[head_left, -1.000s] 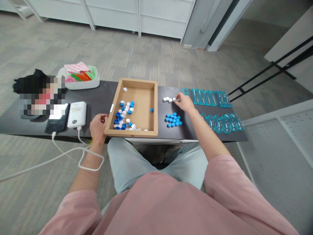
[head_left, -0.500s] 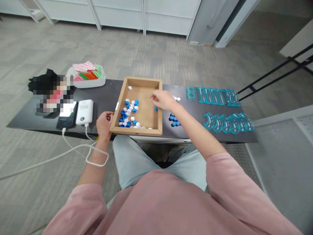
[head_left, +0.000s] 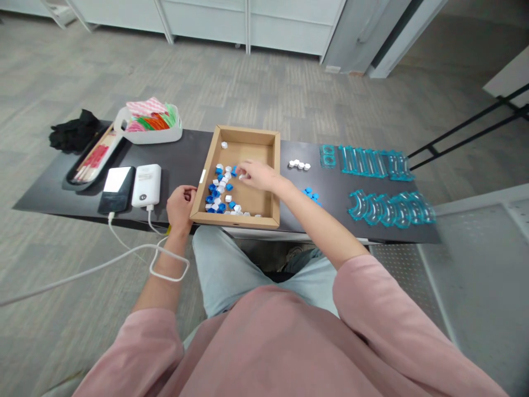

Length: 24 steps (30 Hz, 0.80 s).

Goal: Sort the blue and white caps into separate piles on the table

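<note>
My right hand (head_left: 258, 175) reaches into a shallow cardboard box (head_left: 276, 215), fingers bent together over its middle. A white hexagonal piece (head_left: 242, 177) shows at the thumb, and a blue piece (head_left: 234, 171) lies by the fingertips; what the pinch holds is too small to make out. Beside the box, my left hand (head_left: 180, 208) has its fingers curled in against the left wall. Blue and white pieces (head_left: 221, 186) lie loosely heaped along the box's left side, and one white piece (head_left: 224, 145) is apart near the back.
Right of the box are a row of white pieces (head_left: 299, 165), blue pieces (head_left: 313, 196) partly behind my forearm, and clear teal-edged parts (head_left: 363, 161). On the left stand a power bank (head_left: 146, 186), a phone (head_left: 117, 190), a white basket (head_left: 157, 135) and a black tray (head_left: 71, 186).
My right hand has moved left within the box, from its right side to the heaped pieces. The left hand stays at the box's left wall. The whole view has shifted slightly.
</note>
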{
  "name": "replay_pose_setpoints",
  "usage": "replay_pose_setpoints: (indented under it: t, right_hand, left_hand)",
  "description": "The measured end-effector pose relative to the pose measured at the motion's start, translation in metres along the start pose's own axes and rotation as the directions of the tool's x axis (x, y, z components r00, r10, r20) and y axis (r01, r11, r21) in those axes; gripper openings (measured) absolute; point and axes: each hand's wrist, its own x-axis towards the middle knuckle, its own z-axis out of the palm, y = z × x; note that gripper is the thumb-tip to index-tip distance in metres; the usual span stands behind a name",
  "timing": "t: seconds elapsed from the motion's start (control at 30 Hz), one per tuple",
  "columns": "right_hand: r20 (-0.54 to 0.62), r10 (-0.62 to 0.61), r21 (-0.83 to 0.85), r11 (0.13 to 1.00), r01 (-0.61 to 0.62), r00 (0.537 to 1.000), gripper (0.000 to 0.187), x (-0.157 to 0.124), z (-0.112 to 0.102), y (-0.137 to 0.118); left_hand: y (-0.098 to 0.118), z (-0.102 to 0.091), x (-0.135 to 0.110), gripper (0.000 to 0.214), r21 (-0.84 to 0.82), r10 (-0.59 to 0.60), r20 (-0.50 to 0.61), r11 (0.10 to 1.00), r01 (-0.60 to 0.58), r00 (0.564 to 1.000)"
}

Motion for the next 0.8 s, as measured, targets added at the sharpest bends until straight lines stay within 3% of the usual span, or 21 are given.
replay_pose_setpoints:
  t: [0.2, 0.37, 0.47, 0.53, 0.63, 0.8]
  right_hand:
    - [-0.311, 0.101, 0.262, 0.965, -0.017, 0.945, 0.022, -0.065, -0.040, 0.065]
    - [-0.395, 0.406, 0.458, 0.865, -0.206, 0.824, 0.033, -0.133, -0.058, 0.123]
    - [-0.397, 0.558, 0.433, 0.814, -0.387, 0.729, 0.028, -0.159, -0.053, 0.145]
    - [-0.390, 0.611, 0.375, 0.789, -0.487, 0.689, 0.024, -0.168, -0.044, 0.155]
    - [-0.370, 0.642, 0.333, 0.766, -0.549, 0.671, 0.024, -0.169, -0.028, 0.164]
    - [-0.361, 0.616, 0.300, 0.788, -0.538, 0.700, 0.070, -0.151, -0.014, 0.169]
  left_hand:
    - [-0.003, 0.001, 0.000, 0.019, 0.011, 0.003, -0.002, 1.000, -0.003, 1.000]
    - [-0.003, 0.001, 0.001, 0.019, 0.020, -0.007, 0.000, 1.000, 0.007, 1.000]
    - [-0.001, -0.001, 0.001, 0.018, 0.025, -0.008, -0.010, 1.000, 0.008, 1.000]
    - [0.002, -0.001, 0.000, 0.017, 0.030, -0.010, -0.022, 0.999, 0.011, 1.000]
    - [0.004, -0.002, 0.000, 0.016, 0.035, -0.014, -0.030, 0.999, 0.015, 0.999]
    - [0.006, -0.002, 0.000, 0.015, 0.035, -0.015, -0.025, 0.999, 0.016, 1.000]
